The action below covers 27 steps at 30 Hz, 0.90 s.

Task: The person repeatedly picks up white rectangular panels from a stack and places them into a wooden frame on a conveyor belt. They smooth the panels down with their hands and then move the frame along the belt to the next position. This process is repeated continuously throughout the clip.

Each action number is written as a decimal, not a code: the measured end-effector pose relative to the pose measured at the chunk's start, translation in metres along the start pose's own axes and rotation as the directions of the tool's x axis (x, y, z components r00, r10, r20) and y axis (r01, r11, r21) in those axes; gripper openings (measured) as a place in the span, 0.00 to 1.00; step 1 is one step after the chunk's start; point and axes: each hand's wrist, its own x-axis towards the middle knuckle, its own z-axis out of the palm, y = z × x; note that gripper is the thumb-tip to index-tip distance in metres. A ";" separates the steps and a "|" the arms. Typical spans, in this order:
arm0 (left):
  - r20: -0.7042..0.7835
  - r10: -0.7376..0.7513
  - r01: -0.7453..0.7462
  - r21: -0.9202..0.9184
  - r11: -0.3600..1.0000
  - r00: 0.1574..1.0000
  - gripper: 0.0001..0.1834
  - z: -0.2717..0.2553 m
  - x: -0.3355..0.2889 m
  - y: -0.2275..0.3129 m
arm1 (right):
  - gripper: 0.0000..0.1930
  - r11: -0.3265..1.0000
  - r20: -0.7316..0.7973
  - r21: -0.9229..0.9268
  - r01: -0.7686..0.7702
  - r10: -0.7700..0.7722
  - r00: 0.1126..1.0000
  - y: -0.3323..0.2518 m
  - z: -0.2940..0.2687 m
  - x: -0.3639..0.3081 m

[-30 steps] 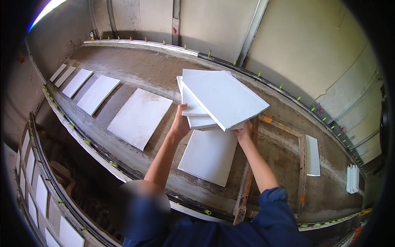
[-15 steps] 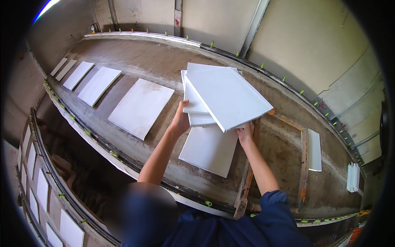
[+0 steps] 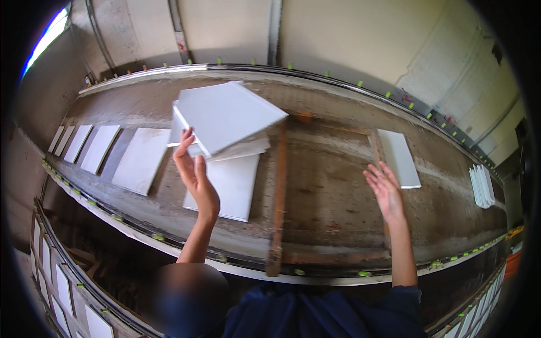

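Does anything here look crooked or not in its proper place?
Yes. The stack of white tiles is fanned out unevenly: the top tile is turned at an angle to those under it. Only the left hand supports it, at one edge. The right hand is open and apart. The tiles on the bed lie flat in a row.

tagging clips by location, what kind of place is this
Likely a tiling site or tile workshop: white tiles laid in a row on a rough grey mortar bed, and the left hand holds a tile stack.
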 end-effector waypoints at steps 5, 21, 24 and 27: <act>0.370 -0.245 0.170 0.224 0.960 0.896 0.22 0.099 -0.067 0.007 | 0.19 0.789 -0.091 -0.596 0.148 -0.249 0.964 0.000 -0.146 -0.012; 0.049 -0.682 0.183 0.947 0.263 0.730 0.39 0.115 -0.141 -0.080 | 0.39 0.060 -0.376 -0.920 -0.388 -0.416 0.828 0.076 -0.286 0.114; 0.082 -0.587 0.108 0.953 0.283 0.806 0.36 0.110 -0.150 -0.088 | 0.47 0.136 -0.490 -0.870 -0.473 -0.147 0.859 0.050 -0.285 0.122; 0.123 -0.515 0.041 0.955 0.295 0.849 0.33 0.111 -0.154 -0.085 | 0.50 0.170 -0.523 -0.845 -0.507 -0.058 0.851 0.033 -0.282 0.119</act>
